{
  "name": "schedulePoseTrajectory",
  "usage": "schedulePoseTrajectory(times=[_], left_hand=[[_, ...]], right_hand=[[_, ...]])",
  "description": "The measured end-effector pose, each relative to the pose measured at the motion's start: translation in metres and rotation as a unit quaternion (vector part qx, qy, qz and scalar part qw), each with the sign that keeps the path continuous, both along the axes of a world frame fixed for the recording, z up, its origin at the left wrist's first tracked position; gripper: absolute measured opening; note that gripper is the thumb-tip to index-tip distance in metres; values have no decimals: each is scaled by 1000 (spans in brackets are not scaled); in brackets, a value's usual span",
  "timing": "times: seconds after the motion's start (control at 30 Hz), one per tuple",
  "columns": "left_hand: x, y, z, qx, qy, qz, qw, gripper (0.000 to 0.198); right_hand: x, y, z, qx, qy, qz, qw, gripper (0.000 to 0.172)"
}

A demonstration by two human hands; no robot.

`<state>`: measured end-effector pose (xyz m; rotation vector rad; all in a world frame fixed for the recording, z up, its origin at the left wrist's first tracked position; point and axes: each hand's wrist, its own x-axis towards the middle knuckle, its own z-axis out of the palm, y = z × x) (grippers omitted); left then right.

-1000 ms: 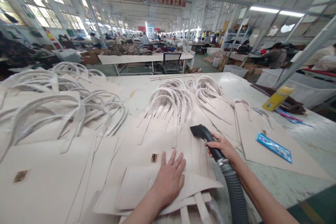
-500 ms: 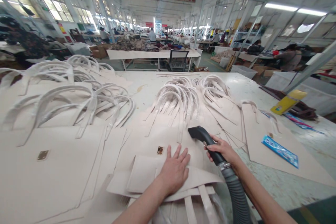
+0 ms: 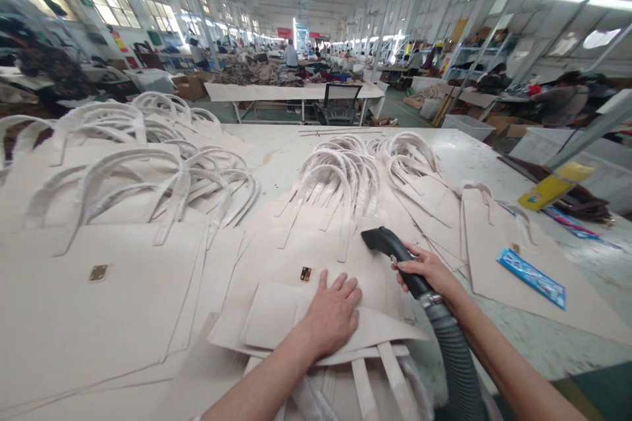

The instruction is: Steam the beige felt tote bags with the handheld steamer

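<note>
My left hand [image 3: 333, 312] lies flat with fingers spread on a cream bag panel [image 3: 276, 253], just right of its small gold metal clasp plate [image 3: 306, 273]. A folded flap of the same cream material [image 3: 269, 316] shows beneath that hand and wrist. My right hand [image 3: 427, 270] is wrapped round the black nozzle [image 3: 388, 241] of a vacuum hose. The nozzle's flat mouth points left, over the panel's right side; whether it touches cannot be made out. From the nozzle, a grey ribbed hose [image 3: 457, 355] runs down to the bottom edge. Plastic-wrapped handles [image 3: 328, 174] arch up from the stacked panels.
More cream panels [image 3: 143, 296] with handles are piled on the left. At right lie a blue packet [image 3: 530, 278], a yellow box [image 3: 555, 187] and brown straps [image 3: 585, 200]. Beyond the pale table [image 3: 276, 148] stand an office chair [image 3: 339, 105] and another long table [image 3: 251, 93].
Both hands keep nearly the same place on the panel, nozzle still at its right side. The view has shifted slightly, so the scene sits a little further right and higher.
</note>
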<state>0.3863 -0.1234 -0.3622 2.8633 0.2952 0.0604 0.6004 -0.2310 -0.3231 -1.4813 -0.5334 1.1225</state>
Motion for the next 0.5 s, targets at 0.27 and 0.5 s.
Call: schedulePoseTrajectory(times=[0.27,0.5], left_hand=[[-10,-1,-1,-15,-20,-11,1000,37],[-12,-2,-1,-11,-45,-5,999,33]], right_hand=[[-12,-20,11,34,-4,24,999,77],[-47,11,18,7,-10,141,990,72]])
